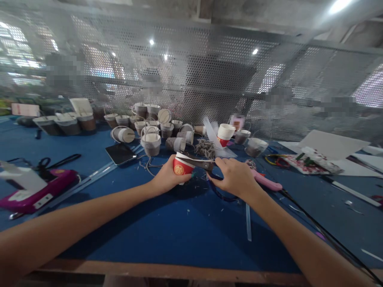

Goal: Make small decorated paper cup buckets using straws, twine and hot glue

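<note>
My left hand (165,176) is wrapped round a red paper cup (181,168) with a gold round print and a white rim, held just above the table. In my right hand (237,177) is a pair of scissors (207,165) with dark blue handles. Their blades point left and lie at the cup's upper edge. A thin pale strip seems to run from the rim towards my right fingers; whether those fingers touch it, I cannot tell. Just behind the cup lies a heap of grey-brown cord pieces (205,148).
Small cord-wrapped cup buckets (151,142) crowd the back of the blue table (167,235). Stacked paper cups (225,134) stand behind my right hand. A phone (120,154) and magenta power strip (44,191) lie left; a pink glue gun (267,180) with black cable lies right.
</note>
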{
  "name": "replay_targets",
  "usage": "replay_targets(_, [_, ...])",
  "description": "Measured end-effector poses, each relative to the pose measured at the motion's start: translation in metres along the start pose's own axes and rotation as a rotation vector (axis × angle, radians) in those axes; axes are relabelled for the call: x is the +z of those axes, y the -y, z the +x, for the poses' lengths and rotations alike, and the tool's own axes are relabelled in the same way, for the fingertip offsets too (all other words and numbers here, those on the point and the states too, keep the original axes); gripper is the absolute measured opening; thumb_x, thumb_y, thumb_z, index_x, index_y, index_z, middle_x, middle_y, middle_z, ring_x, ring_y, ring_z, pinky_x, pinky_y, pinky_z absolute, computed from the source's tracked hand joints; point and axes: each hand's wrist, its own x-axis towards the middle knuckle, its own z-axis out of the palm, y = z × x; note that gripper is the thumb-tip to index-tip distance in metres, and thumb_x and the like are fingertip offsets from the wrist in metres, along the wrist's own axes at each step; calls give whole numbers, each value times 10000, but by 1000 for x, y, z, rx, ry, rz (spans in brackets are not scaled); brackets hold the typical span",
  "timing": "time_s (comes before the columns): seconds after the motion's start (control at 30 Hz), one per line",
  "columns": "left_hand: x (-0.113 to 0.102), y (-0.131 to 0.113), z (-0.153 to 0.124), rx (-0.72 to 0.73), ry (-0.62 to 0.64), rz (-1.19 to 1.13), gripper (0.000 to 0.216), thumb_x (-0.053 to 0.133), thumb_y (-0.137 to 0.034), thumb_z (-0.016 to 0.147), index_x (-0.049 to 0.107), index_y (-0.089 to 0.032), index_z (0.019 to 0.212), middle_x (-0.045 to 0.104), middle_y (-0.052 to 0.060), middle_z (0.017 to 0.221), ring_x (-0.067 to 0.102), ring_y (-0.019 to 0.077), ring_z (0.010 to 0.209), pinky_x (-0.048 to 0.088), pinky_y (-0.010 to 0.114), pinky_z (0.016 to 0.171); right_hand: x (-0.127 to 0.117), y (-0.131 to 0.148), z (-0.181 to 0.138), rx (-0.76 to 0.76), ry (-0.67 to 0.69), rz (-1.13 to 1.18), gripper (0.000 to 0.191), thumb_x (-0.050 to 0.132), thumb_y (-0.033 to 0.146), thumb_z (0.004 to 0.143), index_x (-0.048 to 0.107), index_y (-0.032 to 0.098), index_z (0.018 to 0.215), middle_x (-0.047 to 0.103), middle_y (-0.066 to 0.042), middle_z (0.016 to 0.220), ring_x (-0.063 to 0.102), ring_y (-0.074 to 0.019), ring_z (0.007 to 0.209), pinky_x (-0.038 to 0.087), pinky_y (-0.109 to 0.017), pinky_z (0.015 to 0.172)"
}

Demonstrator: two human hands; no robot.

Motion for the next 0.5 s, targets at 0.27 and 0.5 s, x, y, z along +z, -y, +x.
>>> replay_targets(0.27, [-1,1,-2,6,-27,14,564,772,-302,550,478,-171,1013,602,21,836,588,145,684,515,293,616,3,8,1,15,16,54,409,406,510,832,574,138,821,642,-62,662,574,-174,588,217,-267,483])
replay_targets(0.5, [-2,-7,1,-23,53,-226,587,776,-302,570,475,-168,1055,597,25,895,588,122,710,523,260,635,6,1,1,8,-96,28,412,424,523,820,569,141,763,622,-64,631,564,-167,593,203,-264,479])
